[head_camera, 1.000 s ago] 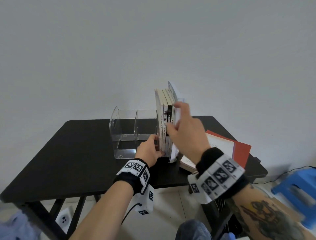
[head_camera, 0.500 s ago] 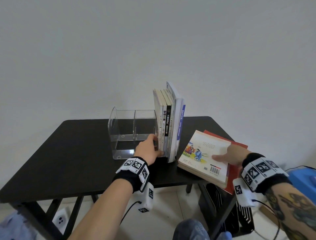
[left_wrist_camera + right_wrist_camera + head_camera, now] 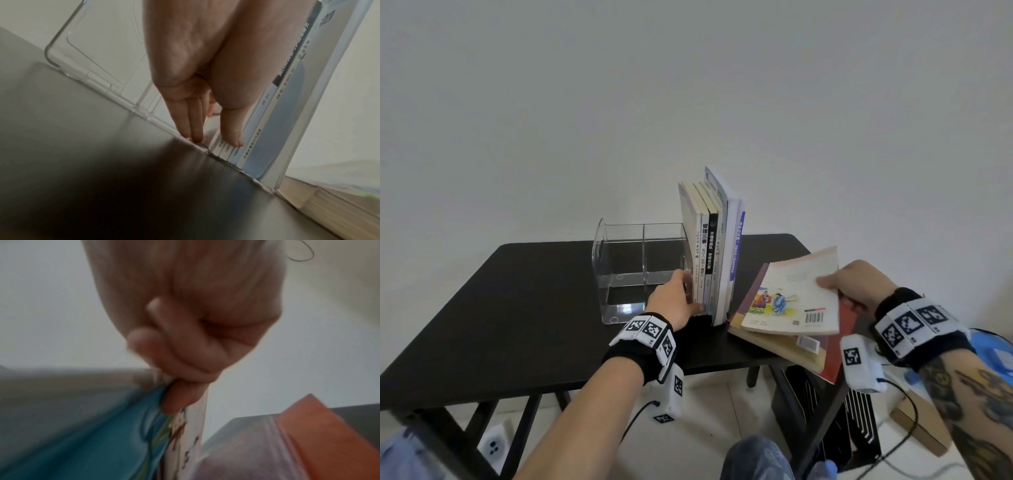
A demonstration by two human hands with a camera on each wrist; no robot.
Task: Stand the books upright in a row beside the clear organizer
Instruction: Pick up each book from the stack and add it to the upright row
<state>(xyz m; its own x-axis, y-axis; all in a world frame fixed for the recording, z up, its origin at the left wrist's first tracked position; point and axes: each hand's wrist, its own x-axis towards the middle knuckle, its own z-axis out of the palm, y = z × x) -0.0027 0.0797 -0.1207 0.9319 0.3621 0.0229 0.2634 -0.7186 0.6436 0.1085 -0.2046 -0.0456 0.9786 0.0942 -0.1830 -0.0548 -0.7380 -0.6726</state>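
Observation:
A clear organizer (image 3: pixel 640 263) stands on the black table (image 3: pixel 517 308). Several books (image 3: pixel 714 253) stand upright in a row against its right side. My left hand (image 3: pixel 683 279) rests low at the front of that row, fingers straight. In the left wrist view the thumb (image 3: pixel 232 129) lies on the spines (image 3: pixel 267 129) and the fingers touch the organizer's corner (image 3: pixel 144 104). My right hand (image 3: pixel 832 287) pinches the right edge of an illustrated book (image 3: pixel 791 298), tilted up off a flat stack (image 3: pixel 791 349) of a tan and a red book. In the right wrist view its fingers (image 3: pixel 185 353) curl around the book's edge (image 3: pixel 185 434).
The flat stack overhangs the table's right front corner. A blue stool (image 3: pixel 993 353) and a cardboard box (image 3: pixel 921 428) sit on the floor at right. A black ribbed unit (image 3: pixel 842 428) stands under the table. A power strip (image 3: pixel 493 445) lies on the floor at lower left.
My right hand left the upright row, moved right to the flat stack, gripped the illustrated book and raised its right edge. The left hand stayed at the row.

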